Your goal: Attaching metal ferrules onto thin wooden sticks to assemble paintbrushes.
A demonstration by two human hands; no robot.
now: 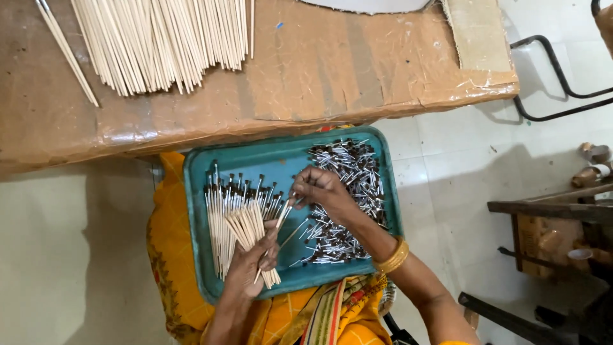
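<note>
A teal tray (255, 156) rests on my lap. My left hand (252, 265) grips a bundle of thin pale wooden sticks (246, 227), fanned out over the tray. My right hand (322, 188) pinches a small metal brush tip against the end of one stick (282, 217) that juts from the bundle. Finished sticks with dark bristle tips (223, 201) lie in a row at the tray's left. A heap of loose metal ferrules with dark bristles (348, 198) fills the tray's right side, under and beside my right hand.
A low table wrapped in brown paper (319, 70) stands just beyond the tray, with a large pile of bare sticks (159, 38) on it. A dark metal chair frame (555, 83) and wooden furniture (549, 223) stand on the tiled floor at right.
</note>
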